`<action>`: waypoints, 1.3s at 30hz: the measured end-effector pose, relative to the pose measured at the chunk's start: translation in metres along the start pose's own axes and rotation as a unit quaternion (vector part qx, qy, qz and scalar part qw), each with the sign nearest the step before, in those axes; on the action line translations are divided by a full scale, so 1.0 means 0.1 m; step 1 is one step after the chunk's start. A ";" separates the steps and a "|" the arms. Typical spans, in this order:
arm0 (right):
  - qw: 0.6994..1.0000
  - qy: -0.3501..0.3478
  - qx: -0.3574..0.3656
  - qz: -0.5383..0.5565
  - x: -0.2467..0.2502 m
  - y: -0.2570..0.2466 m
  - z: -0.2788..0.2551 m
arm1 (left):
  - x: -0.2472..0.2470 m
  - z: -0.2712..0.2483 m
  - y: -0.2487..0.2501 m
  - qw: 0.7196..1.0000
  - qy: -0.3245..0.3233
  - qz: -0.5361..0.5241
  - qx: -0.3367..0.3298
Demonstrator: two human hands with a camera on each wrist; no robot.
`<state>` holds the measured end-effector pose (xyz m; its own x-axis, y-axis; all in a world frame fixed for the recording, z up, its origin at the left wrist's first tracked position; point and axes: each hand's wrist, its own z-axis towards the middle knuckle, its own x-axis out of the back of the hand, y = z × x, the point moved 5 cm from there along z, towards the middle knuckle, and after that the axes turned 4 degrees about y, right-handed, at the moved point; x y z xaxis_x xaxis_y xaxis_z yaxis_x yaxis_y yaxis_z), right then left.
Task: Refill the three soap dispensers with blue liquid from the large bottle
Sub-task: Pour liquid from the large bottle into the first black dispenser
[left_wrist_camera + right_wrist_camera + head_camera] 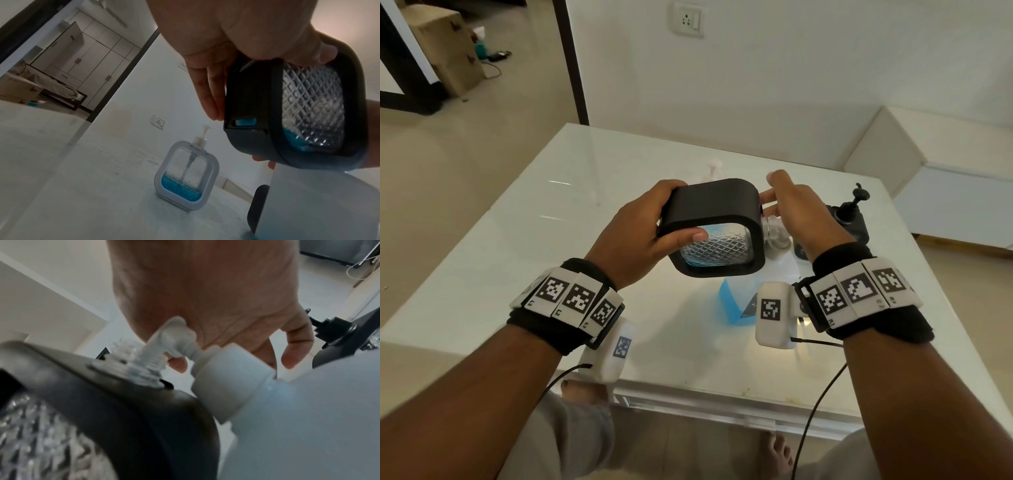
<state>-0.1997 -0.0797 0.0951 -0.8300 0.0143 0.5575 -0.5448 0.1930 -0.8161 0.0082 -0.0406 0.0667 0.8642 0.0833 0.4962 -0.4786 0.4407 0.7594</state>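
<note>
1. Counter (592, 178): white, glossy top; it lies below both hands and carries the things listed here.
2. Large bottle (732, 301): translucent white with blue liquid inside, standing on the counter directly beneath the held dispenser and between the two wrists. Its white cap (228, 382) sits just below the right-hand fingers, close beside the held dispenser's neck.
3. Black dispenser (714, 219): rounded-square black frame with a clear diamond-patterned window, lifted off the counter and tilted on its side, neck toward the right hand. A little blue liquid pools in the low corner of the window in the left wrist view.
4. Left hand (635, 236): grips the black dispenser's frame; thumb lies across the near rim, fingers (207, 91) lie together along the far side.
5. Right hand (803, 212): at the neck end of the black dispenser. Fingers (292, 356) are curled around the clear threaded neck (144, 368) and a white pump part (174, 335); whether they actually pinch it, cannot tell, since the view is blurred.
6. White dispenser (186, 175): upright on the counter beyond the left-hand fingers, pump fitted, a shallow blue layer at its bottom.
7. Second black dispenser (851, 219): upright on the counter, just right of the right hand, black pump on top.
</note>
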 end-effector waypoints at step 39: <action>0.998 -0.028 -0.053 0.020 -0.04 -0.01 -0.09 | -0.01 -0.01 0.03 1.000 -0.009 -0.012 -0.007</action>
<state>-0.1950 -0.0714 0.0953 -0.8576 -0.0296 0.5135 -0.4982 0.2961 -0.8149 0.0060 -0.0380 0.0682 0.8721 0.0559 0.4862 -0.4556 0.4555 0.7648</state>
